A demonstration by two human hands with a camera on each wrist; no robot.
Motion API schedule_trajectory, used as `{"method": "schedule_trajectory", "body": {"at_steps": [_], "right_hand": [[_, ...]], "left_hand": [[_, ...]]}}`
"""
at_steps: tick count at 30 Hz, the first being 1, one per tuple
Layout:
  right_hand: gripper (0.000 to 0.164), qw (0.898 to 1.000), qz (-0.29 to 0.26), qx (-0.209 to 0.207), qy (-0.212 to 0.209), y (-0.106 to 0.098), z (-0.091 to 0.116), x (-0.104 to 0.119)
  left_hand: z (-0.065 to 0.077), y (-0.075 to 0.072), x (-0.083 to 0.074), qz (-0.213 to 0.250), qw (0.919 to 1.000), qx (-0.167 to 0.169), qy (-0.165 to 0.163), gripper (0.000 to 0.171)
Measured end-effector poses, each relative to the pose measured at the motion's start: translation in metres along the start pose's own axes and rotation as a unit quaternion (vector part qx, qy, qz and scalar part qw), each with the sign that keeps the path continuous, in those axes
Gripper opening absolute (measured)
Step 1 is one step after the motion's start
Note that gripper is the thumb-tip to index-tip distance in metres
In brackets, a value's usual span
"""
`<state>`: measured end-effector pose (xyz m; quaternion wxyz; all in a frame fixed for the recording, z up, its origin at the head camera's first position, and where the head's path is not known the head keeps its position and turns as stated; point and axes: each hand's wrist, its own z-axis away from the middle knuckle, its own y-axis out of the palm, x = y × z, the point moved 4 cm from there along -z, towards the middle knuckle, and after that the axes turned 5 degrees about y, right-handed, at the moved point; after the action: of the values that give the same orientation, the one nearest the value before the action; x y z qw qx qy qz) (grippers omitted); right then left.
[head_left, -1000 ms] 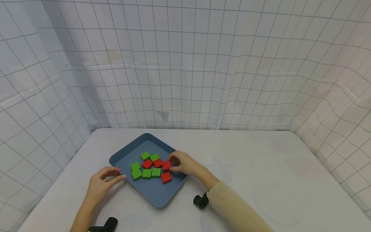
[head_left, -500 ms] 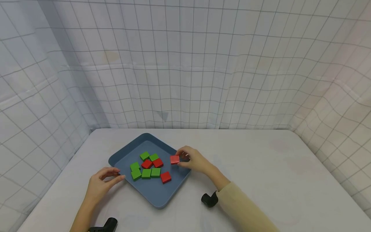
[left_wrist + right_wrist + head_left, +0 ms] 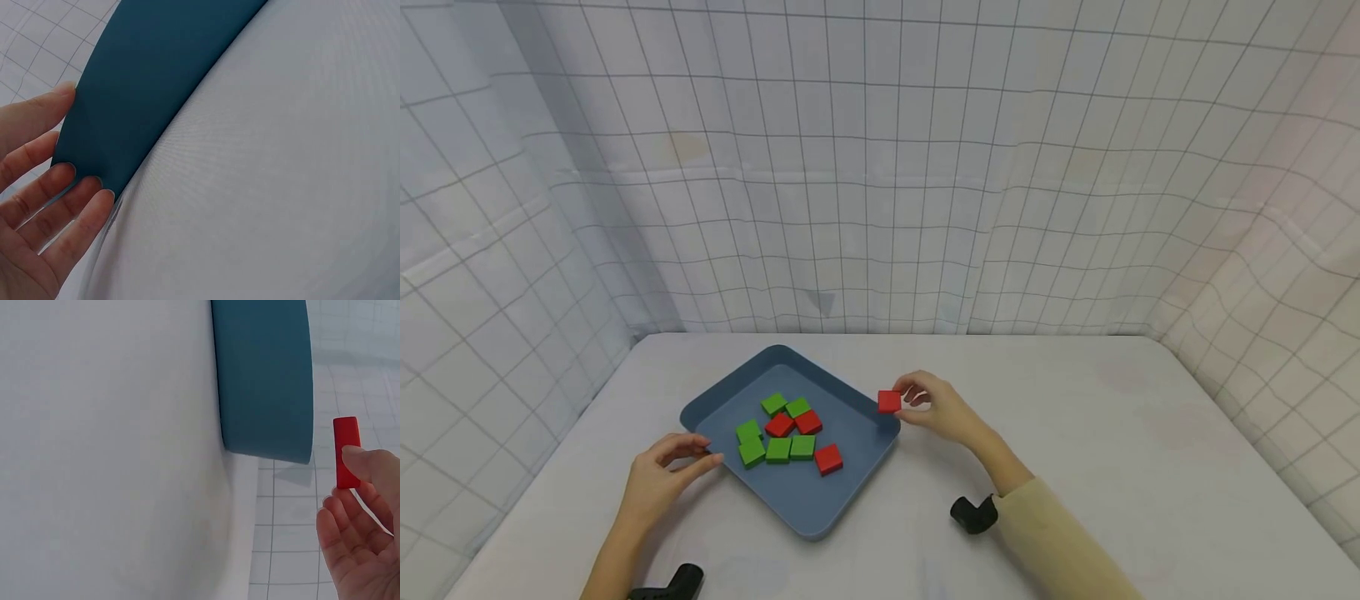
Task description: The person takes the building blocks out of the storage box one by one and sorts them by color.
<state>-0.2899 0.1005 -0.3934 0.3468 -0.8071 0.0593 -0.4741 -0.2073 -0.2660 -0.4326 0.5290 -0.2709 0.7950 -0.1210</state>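
A square red block (image 3: 889,402) is pinched between the thumb and fingers of my right hand (image 3: 946,410), raised over the right corner of the blue tray (image 3: 808,508). In the right wrist view, the red block (image 3: 347,452) appears edge-on, apart from the tray's outer wall (image 3: 269,381). My left hand (image 3: 658,475) rests at the tray's left side. Its loosely extended fingers touch the outer wall (image 3: 144,81) in the left wrist view. Inside the tray lie several green blocks (image 3: 778,450) and 3 red ones, including a red block (image 3: 829,459) at the near right of the group.
The tray sits turned cornerwise on a white table (image 3: 1060,450). A white gridded curtain (image 3: 880,208) encloses the back and both sides. Black wrist devices (image 3: 975,515) show below each hand.
My right hand has lifted a red block out of the group and carried it right to the tray's corner. My left hand has stayed in place.
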Motion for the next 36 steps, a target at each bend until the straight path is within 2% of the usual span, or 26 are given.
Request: {"method": "schedule_trajectory", "body": {"at_steps": [4,13,24,36], "right_hand": [[0.033,1.0,0.0,-0.013,0.016,-0.011,0.006,-0.007],[0.031,0.997,-0.004,-0.02,0.08,-0.031,0.02,-0.033],[0.032,0.995,-0.011,-0.007,0.102,-0.043,0.031,-0.056],[0.029,0.993,0.012,0.014,0.119,-0.043,0.036,-0.067]], "left_hand": [[0.0,0.0,-0.001,0.001,1.0,0.0,-0.001,0.029],[-0.001,0.001,-0.001,0.005,1.0,0.004,0.0,0.03],[-0.001,0.0,-0.002,0.002,1.0,-0.002,0.007,0.028],[0.0,0.0,-0.003,0.006,0.9999,0.005,-0.008,0.031]]}}
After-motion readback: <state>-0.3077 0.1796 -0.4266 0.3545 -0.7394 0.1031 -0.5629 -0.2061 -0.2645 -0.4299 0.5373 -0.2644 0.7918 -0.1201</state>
